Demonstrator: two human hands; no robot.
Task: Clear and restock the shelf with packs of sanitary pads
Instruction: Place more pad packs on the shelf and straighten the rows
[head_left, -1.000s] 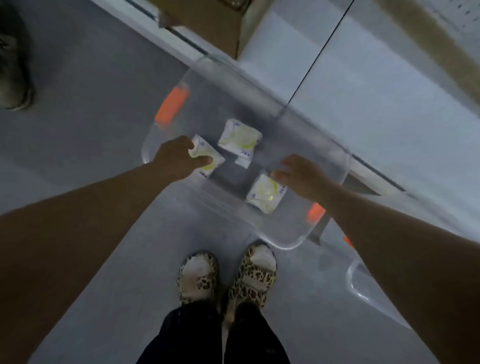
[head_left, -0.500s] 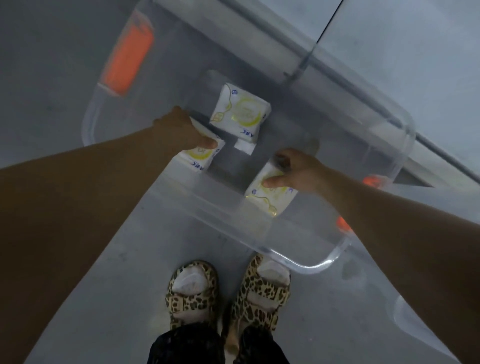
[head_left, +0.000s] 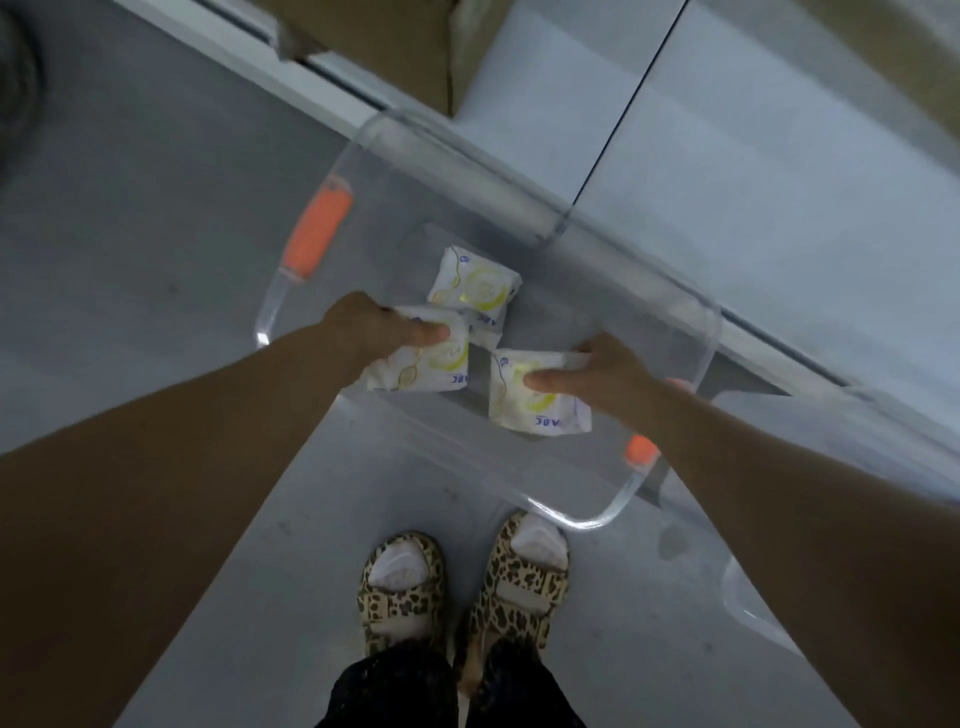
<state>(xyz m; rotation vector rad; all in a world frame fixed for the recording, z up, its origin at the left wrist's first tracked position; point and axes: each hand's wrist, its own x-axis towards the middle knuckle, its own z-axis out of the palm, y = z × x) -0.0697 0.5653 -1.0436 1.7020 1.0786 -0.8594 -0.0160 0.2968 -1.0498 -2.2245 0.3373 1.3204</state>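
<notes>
inside the clear bin, left hand pinches one pad pack, right hand pinches a second pack; a third pack seems to touch the first.

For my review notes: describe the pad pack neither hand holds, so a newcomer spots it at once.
Find the clear plastic bin with orange handles on the floor beyond the person's feet. Of three white-and-yellow pad packs in it, the untouched pack is farthest from the feet; the left hand grips the left pack, the right hand the right pack.

Arms outstretched, left hand, right hand gripping
</notes>
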